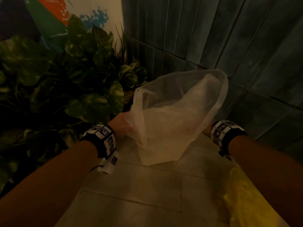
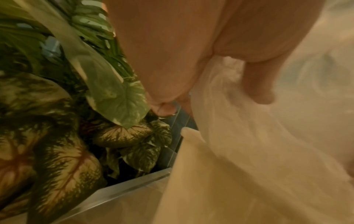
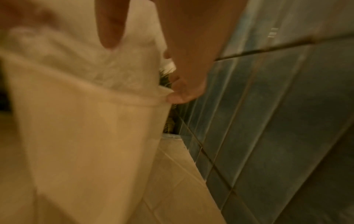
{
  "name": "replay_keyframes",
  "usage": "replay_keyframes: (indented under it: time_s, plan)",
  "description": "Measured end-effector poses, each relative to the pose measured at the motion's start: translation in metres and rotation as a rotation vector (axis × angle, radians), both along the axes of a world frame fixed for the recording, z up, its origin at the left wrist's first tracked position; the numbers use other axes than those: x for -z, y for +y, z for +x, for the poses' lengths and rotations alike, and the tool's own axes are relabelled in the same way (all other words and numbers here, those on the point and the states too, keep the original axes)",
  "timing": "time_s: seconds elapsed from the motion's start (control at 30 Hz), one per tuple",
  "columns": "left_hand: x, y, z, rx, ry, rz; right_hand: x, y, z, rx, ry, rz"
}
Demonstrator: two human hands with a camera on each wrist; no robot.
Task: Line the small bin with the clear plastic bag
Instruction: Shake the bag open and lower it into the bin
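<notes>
The clear plastic bag (image 1: 177,112) billowed open above the small bin (image 3: 86,136), which stood beside the tiled wall (image 1: 246,46). The left hand (image 1: 122,123) gripped bunched plastic at the bag's plant-side edge; the right hand (image 3: 184,63) pinched its wall-side edge against the bin's rim.

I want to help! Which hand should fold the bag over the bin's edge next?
Probably the right hand: its fingers already pinch the clear bag at the bin rim.
</notes>
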State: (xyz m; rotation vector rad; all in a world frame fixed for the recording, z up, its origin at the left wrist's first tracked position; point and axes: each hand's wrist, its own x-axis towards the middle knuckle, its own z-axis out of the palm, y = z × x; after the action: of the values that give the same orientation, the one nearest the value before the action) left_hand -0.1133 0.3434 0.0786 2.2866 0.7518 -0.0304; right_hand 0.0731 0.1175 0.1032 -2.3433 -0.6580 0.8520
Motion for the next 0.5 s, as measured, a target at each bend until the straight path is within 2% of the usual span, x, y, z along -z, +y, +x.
replay_keyframes:
  time_s: [0.1, 0.17, 0.2, 0.33, 0.4, 0.43, 0.5]
  plan:
    - [0.004, 0.002, 0.000, 0.017, -0.060, -0.043, 0.011, -0.002, 0.018, 0.021, 0.017, 0.099]
    - [0.002, 0.001, 0.001, 0.012, -0.105, -0.106, 0.011, 0.004, 0.025, 0.072, 0.100, 0.113]
    - [0.003, 0.001, 0.002, 0.019, -0.110, -0.113, 0.015, 0.006, 0.029, 0.055, 0.069, 0.117]
    - [0.005, -0.003, 0.008, 0.093, -0.006, 0.044, 0.010, 0.022, 0.017, 0.025, 0.028, 0.046]
    - [0.009, -0.003, 0.013, 0.109, 0.022, 0.114, 0.012, 0.028, 0.016, -0.010, -0.110, -0.082]
    - [0.010, -0.002, 0.014, 0.113, 0.040, 0.148, 0.008, 0.027, 0.010, -0.032, -0.195, -0.087]
    - [0.014, -0.001, 0.016, 0.104, 0.097, 0.198, 0.008, 0.025, 0.004, -0.080, -0.203, -0.120]
